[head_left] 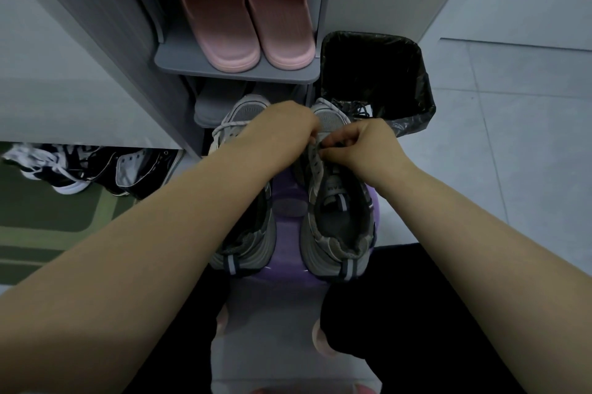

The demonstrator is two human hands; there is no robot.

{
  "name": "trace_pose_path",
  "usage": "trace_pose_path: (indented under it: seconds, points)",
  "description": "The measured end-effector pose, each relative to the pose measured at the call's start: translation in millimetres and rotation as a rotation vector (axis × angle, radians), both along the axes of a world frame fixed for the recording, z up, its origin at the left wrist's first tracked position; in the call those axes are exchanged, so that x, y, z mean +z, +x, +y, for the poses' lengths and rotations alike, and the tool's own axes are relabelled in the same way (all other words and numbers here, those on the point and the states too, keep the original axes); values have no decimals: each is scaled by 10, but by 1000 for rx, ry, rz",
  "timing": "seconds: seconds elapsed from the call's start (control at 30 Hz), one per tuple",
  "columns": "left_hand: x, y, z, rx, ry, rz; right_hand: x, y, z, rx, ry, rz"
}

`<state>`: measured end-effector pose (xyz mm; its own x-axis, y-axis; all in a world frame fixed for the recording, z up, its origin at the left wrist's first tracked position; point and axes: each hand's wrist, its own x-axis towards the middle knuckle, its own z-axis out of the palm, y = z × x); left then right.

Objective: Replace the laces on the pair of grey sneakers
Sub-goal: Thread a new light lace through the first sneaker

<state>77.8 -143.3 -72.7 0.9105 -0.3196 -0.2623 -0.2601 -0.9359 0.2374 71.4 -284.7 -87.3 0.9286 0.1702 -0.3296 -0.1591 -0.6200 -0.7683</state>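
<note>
Home entryway — shoe rack (237, 74) with pink slippers (246, 9), lined bin (423, 79), tiled floor (528, 98)

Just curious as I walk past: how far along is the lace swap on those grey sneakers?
Hard to call either shoe finished. In hand: the left hand and right hand pinch the lace low on the right grey mesh sneaker. The left grey sneaker shows a light lace near its toe; the arm hides the rest.

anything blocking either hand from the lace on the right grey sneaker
Nothing visible does. The left hand and right hand already pinch the pale grey lace over the right grey mesh sneaker.
</note>
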Motion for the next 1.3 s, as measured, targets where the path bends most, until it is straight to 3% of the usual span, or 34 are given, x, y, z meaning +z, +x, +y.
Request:
trace_pose_path:
  seconds: [0.17, 0.33, 0.53, 0.63, 0.73, 0.83, 1.3]
  points:
    - [7, -70, 67, 65, -126, 174, -32, 13, 4, -34, -1, 32]
    - [139, -218, -14, 92, 111, 197, -34, 34, 33, -49, 3, 63]
    - [91, -248, -159, 231, 78, 253, -16, 6, 52, -26, 35, 26]
    - [45, -204, -146, 295, -6, 212, -14, 20, 27, -24, 58, 59]
    - [21, -155, -81, 328, -228, 122, -27, 34, -13, -3, -42, 30]
    - [16, -114, 5, 317, -298, 51, -31, 26, -28, 6, -106, -24]
    - [-110, -32, -7, 83, -28, -83, -109, -29, -3, -22, -82, -78]
